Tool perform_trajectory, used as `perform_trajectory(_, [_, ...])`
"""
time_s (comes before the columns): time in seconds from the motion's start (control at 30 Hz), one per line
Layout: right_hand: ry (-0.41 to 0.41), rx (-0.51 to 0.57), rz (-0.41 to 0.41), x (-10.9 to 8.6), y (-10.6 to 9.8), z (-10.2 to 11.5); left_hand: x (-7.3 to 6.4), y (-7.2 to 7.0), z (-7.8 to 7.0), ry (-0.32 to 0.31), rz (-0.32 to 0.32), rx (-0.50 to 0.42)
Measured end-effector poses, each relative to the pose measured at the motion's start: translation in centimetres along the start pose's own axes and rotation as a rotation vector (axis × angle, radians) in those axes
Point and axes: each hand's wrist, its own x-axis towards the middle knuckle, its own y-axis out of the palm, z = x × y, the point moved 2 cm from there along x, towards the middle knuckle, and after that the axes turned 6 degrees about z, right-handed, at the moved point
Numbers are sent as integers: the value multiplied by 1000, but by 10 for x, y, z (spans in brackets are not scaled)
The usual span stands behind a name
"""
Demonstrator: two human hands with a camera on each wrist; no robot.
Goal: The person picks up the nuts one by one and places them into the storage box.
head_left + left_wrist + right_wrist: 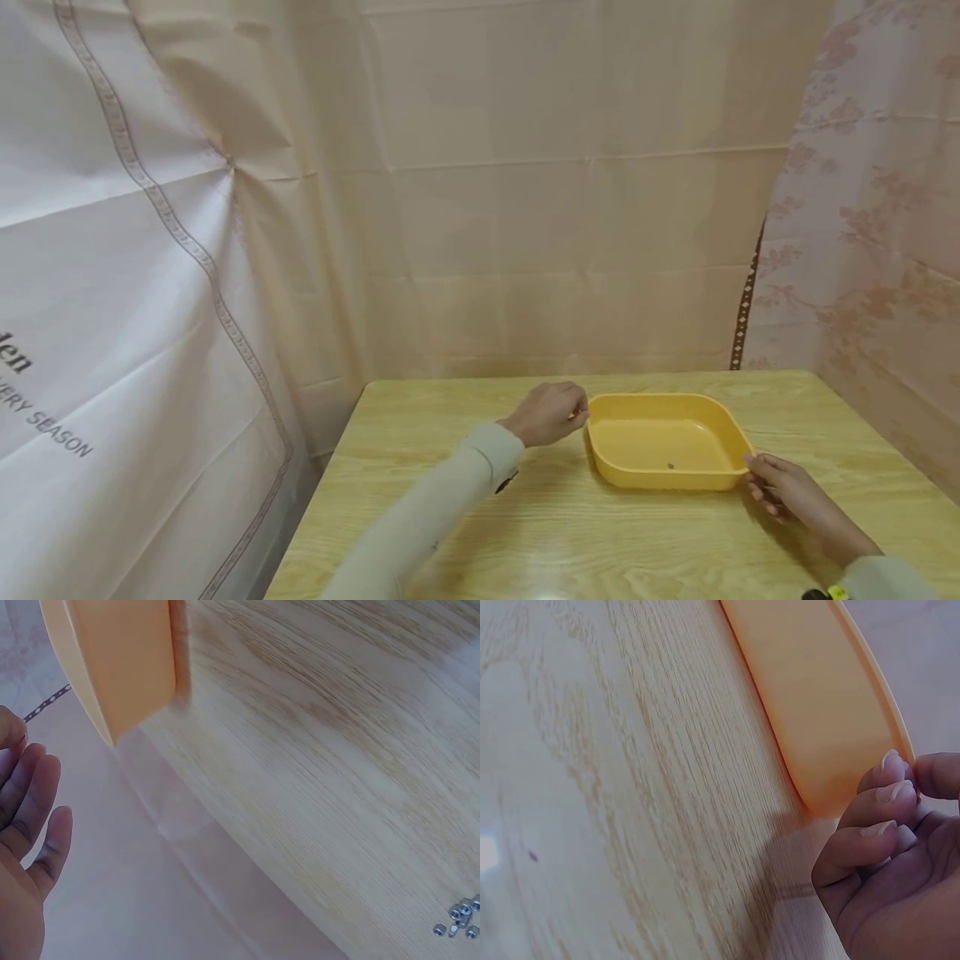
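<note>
A shallow yellow plastic tray (pixel 678 481) stands on the table with a small dark piece (pixel 671 466) lying in it, too small to identify. My right hand (pixel 797 500) pinches the tray's front right corner at the rim, thumb over it; the right wrist view shows the thumb and forefinger there. Close to the left rim is my left hand (pixel 546 414), its fingers loosely bent. In the left wrist view a gap separates those fingers (pixel 52 851) from the tray (pixel 127 660), and nothing shows in them. Part of that hand is cut off.
Several metal nuts (pixel 461 913) lie on the wood-grain table (pixel 555 533); the left wrist view shows them. Beige hanging cloth (pixel 547 217) forms the back, with printed white cloth (pixel 150 333) at the left and floral cloth (pixel 885 250) at the right.
</note>
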Motion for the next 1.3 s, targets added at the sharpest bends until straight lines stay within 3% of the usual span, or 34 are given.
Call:
perform_trajectory(0.63, [-50, 32, -6, 1, 3, 1, 22, 3, -26, 48, 25, -28])
perform_trajectory(1.3, [-36, 4, -26, 1, 1, -1, 38, 17, -49, 72, 135, -28])
